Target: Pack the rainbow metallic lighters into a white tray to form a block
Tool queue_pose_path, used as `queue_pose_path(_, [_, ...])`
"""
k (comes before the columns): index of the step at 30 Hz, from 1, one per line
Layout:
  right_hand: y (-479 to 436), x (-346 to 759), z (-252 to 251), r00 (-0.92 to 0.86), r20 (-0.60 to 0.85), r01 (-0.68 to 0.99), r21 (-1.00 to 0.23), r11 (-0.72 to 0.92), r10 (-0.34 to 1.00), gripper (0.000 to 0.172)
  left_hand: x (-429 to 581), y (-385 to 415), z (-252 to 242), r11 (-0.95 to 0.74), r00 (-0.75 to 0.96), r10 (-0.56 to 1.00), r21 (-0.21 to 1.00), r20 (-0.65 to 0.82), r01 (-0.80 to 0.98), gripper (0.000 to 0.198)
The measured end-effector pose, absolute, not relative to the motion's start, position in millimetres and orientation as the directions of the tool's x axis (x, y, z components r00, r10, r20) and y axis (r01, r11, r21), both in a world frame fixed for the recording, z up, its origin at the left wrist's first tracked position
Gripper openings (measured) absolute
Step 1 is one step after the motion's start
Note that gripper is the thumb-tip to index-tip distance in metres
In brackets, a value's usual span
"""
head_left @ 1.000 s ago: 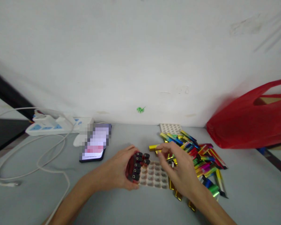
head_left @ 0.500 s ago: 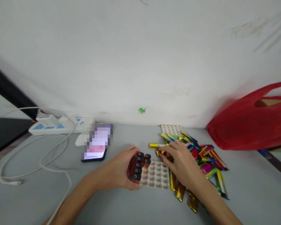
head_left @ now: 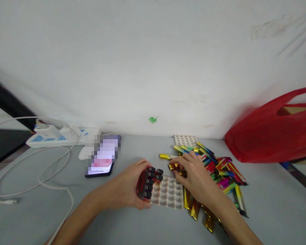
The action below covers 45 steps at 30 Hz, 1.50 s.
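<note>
My left hand is curled round a row of dark red pieces with black ends at the left side of a pale tray with rows of round hollows. Two more black-ended pieces stand just beside that row. My right hand has thumb and fingers closed on a shiny gold strip above the tray's upper right corner; part of the strip is hidden by the fingers. Under and around that hand lies a heap of shiny coloured strips, gold ones nearest me.
A second hollowed tray lies against the wall. A yellow-ended strip sits apart from the heap. To the left are a lit phone, a white power strip and a looped white cable. A red bag stands at right.
The whole view has shifted slightly, so most things sit a little further left. Both hands keep nearly the same pose and hold.
</note>
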State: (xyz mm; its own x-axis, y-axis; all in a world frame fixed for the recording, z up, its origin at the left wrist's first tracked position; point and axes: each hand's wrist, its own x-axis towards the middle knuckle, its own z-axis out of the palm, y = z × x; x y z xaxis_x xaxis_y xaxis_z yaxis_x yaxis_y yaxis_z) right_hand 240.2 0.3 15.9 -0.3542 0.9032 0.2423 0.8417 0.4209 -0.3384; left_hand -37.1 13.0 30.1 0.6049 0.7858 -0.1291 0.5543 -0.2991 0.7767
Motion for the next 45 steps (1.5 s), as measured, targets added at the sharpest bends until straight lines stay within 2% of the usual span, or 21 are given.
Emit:
queue_pose_path(4, [0,236,17,-0.352,0.238,0.853,-0.317,0.415,0.905,0.012,-38,14,27,-0.301,0.619,0.777,0.794,-0.117,0.528,0.056])
queue_pose_path(10, [1,233,14,-0.414,0.265,0.859,-0.202,0.470,0.871,0.012,-39,13,24,-0.292,0.607,0.785,0.789,-0.125,0.540,0.056])
queue_pose_path(13, [2,234,12,-0.384,0.329,0.860,-0.213,0.464,0.862,0.009,-39,13,26,-0.276,0.604,0.784,0.791,-0.143,0.546,0.059])
queue_pose_path(15, [2,236,14,-0.296,0.393,0.852,-0.303,0.426,0.871,0.005,-38,13,27,-0.277,0.605,0.783,0.788,-0.148,0.551,0.058])
queue_pose_path(19, [-2,242,24,-0.005,0.389,0.711,-0.647,0.277,0.921,0.016,-38,12,32,-0.275,0.600,0.784,0.781,-0.155,0.561,0.057])
queue_pose_path(23, [-1,246,29,0.217,0.293,0.369,-0.908,0.200,0.931,0.023,-45,14,37,-0.284,0.601,0.782,0.762,-0.166,0.581,0.053])
queue_pose_path(26, [5,247,29,0.320,0.136,0.042,-0.991,0.129,0.938,0.032,-51,17,36,-0.292,0.565,0.813,0.737,-0.145,0.610,0.054])
queue_pose_path(29, [10,250,31,0.230,-0.043,-0.297,-0.954,0.028,0.972,0.041,-51,19,34,-0.312,0.547,0.830,0.718,-0.113,0.622,0.052])
queue_pose_path(31, [10,251,34,0.102,-0.118,-0.451,-0.890,-0.060,0.988,0.036,-47,19,32,-0.309,0.534,0.840,0.723,-0.098,0.618,0.050])
queue_pose_path(33, [9,251,37,-0.013,-0.167,-0.538,-0.830,-0.148,0.986,0.026,-44,18,31,-0.290,0.526,0.846,0.752,-0.088,0.592,0.053])
queue_pose_path(37, [2,247,41,-0.221,-0.186,-0.586,-0.759,-0.283,0.957,0.024,-38,17,28,-0.272,0.531,0.846,0.816,-0.050,0.510,0.069])
queue_pose_path(40, [-5,240,43,-0.362,-0.169,-0.552,-0.753,-0.357,0.917,0.028,-36,16,26,-0.254,0.518,0.853,0.824,-0.056,0.507,0.071])
queue_pose_path(45, [-12,228,39,-0.446,-0.156,-0.503,-0.771,-0.391,0.881,0.008,-34,16,24,-0.259,0.507,0.861,0.819,-0.045,0.512,0.071])
